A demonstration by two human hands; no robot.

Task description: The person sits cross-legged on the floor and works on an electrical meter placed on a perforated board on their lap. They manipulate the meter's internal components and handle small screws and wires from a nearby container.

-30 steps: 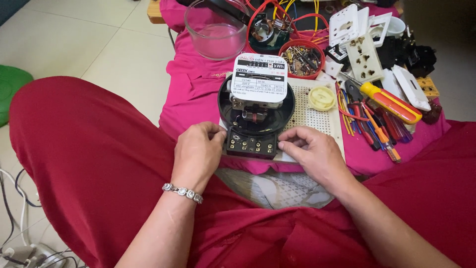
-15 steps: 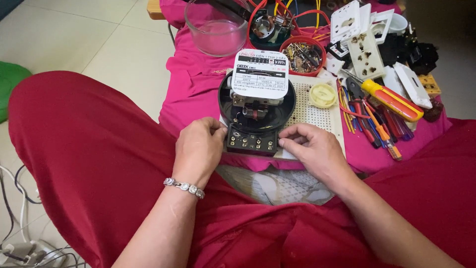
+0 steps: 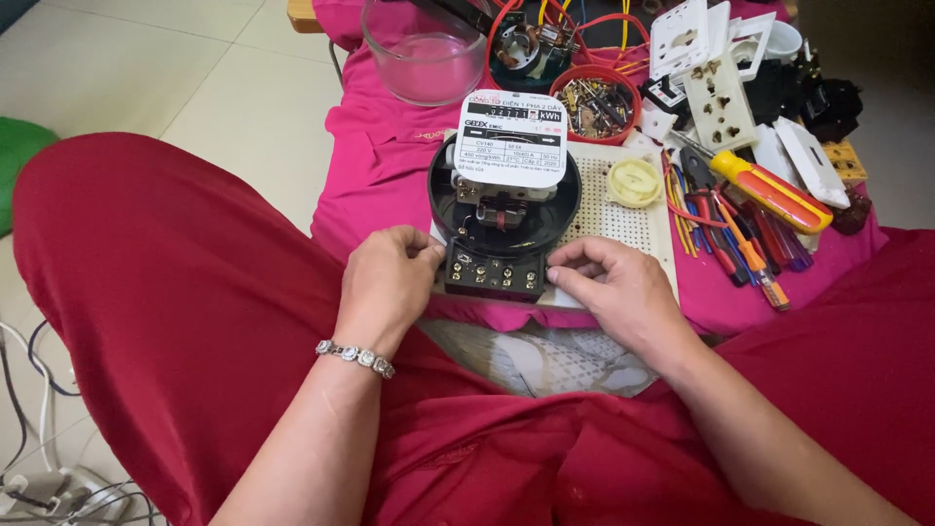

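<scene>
Left hand (image 3: 390,282) and right hand (image 3: 614,284) each grip a side of the black electricity meter (image 3: 502,219), fingers closed against its terminal block (image 3: 495,275).

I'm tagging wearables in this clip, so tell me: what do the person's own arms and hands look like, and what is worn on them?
Both forearms are bare, with no sleeves in view. The left hand has a silver-coloured bracelet of small linked, stone-like segments around its wrist. The right hand shows no bracelet, watch or glove. No rings are visible on either hand.
</scene>
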